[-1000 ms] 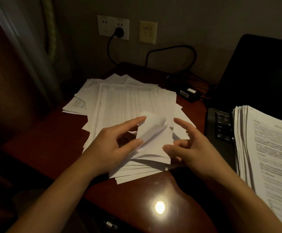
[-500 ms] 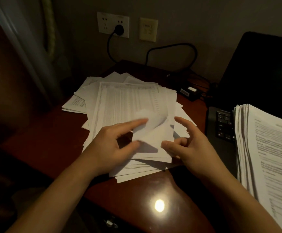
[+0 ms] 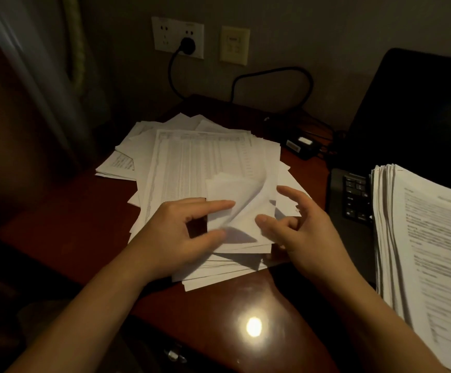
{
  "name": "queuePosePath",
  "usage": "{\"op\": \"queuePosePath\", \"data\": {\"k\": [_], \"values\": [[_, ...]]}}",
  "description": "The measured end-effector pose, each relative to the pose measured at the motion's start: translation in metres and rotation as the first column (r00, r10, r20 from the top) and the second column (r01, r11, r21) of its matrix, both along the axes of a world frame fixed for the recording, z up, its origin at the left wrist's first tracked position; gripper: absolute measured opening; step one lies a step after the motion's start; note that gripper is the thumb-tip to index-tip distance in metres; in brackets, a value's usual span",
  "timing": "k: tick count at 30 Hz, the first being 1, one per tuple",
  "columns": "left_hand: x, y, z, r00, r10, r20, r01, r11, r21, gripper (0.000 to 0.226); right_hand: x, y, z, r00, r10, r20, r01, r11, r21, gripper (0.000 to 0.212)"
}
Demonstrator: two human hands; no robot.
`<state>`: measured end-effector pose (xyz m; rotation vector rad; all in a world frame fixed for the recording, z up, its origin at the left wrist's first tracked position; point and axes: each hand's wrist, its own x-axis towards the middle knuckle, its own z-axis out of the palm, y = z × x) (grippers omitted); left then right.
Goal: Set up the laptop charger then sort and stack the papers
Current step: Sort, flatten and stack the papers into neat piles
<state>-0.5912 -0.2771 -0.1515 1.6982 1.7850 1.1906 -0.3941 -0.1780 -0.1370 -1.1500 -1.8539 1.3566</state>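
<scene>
A loose pile of white papers (image 3: pixel 192 162) lies spread on the dark red desk (image 3: pixel 65 224). The top sheet (image 3: pixel 235 200) is curled up at its near right corner. My left hand (image 3: pixel 181 232) pinches that curled corner between thumb and forefinger. My right hand (image 3: pixel 302 224) hovers just right of the curl, fingers loosely bent, thumb touching the sheet's edge. A squared stack of printed papers (image 3: pixel 429 251) rests on the black laptop (image 3: pixel 353 200) at the right. The charger brick (image 3: pixel 299 145) lies behind the pile, its black cable (image 3: pixel 273 74) looping to a plug in the wall socket (image 3: pixel 186 44).
The laptop's dark open screen (image 3: pixel 421 117) rises at the right. A beige wall switch (image 3: pixel 234 45) sits beside the socket. A curtain edge (image 3: pixel 30 76) hangs at the left. A lamp reflection (image 3: pixel 254 326) glares on the desk's near edge.
The top sheet's corner has been peeled higher and curled further over. My left forefinger has slid along it to the right, while my right hand has stayed almost in place.
</scene>
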Motion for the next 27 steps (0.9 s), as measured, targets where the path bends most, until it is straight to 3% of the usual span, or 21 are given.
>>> {"op": "queuePosePath", "data": {"k": [5, 6, 9, 11, 13, 15, 16, 19, 22, 27], "values": [[0.001, 0.000, 0.002, 0.973, 0.013, 0.230, -0.022, 0.999, 0.040, 0.079, 0.003, 0.005, -0.003, 0.984, -0.178, -0.018, 0.178, 0.978, 0.111, 0.031], [0.001, 0.000, 0.004, 0.963, 0.020, 0.269, -0.031, 0.999, 0.036, 0.084, 0.002, 0.006, -0.002, 0.983, -0.180, -0.034, 0.181, 0.982, 0.049, 0.029], [0.002, -0.002, 0.008, 0.933, -0.007, 0.359, 0.008, 1.000, 0.000, 0.089, -0.001, 0.004, 0.006, 0.970, -0.144, -0.194, 0.069, 0.933, -0.352, 0.043], [0.005, -0.004, 0.011, 0.915, -0.093, 0.393, 0.111, 0.993, -0.025, 0.088, 0.000, 0.007, 0.008, 0.958, -0.147, -0.246, 0.021, 0.893, -0.449, 0.044], [0.011, -0.005, 0.013, 0.892, -0.188, 0.412, 0.230, 0.972, -0.055, 0.084, 0.003, 0.010, 0.006, 0.963, -0.140, -0.231, 0.028, 0.903, -0.428, 0.036], [0.018, -0.005, 0.017, 0.876, -0.237, 0.420, 0.297, 0.951, -0.084, 0.080, 0.009, 0.011, 0.003, 0.983, -0.104, -0.152, 0.054, 0.952, -0.303, 0.013], [0.020, -0.004, 0.017, 0.873, -0.225, 0.433, 0.290, 0.953, -0.090, 0.077, 0.011, 0.012, 0.002, 0.990, -0.091, -0.108, 0.063, 0.970, -0.237, 0.014], [0.014, 0.002, 0.019, 0.916, -0.040, 0.400, 0.084, 0.992, -0.093, 0.060, 0.014, 0.011, 0.000, 0.996, -0.091, -0.024, 0.088, 0.990, -0.109, 0.024], [-0.002, 0.011, 0.017, 0.938, 0.171, 0.300, -0.147, 0.984, -0.103, 0.045, 0.014, 0.011, 0.000, 0.992, -0.114, -0.045, 0.113, 0.993, -0.034, 0.024], [-0.020, 0.023, 0.023, 0.848, 0.394, 0.355, -0.358, 0.919, -0.166, 0.056, 0.016, 0.010, 0.010, 0.984, -0.101, -0.146, 0.106, 0.994, 0.026, 0.015]]}}
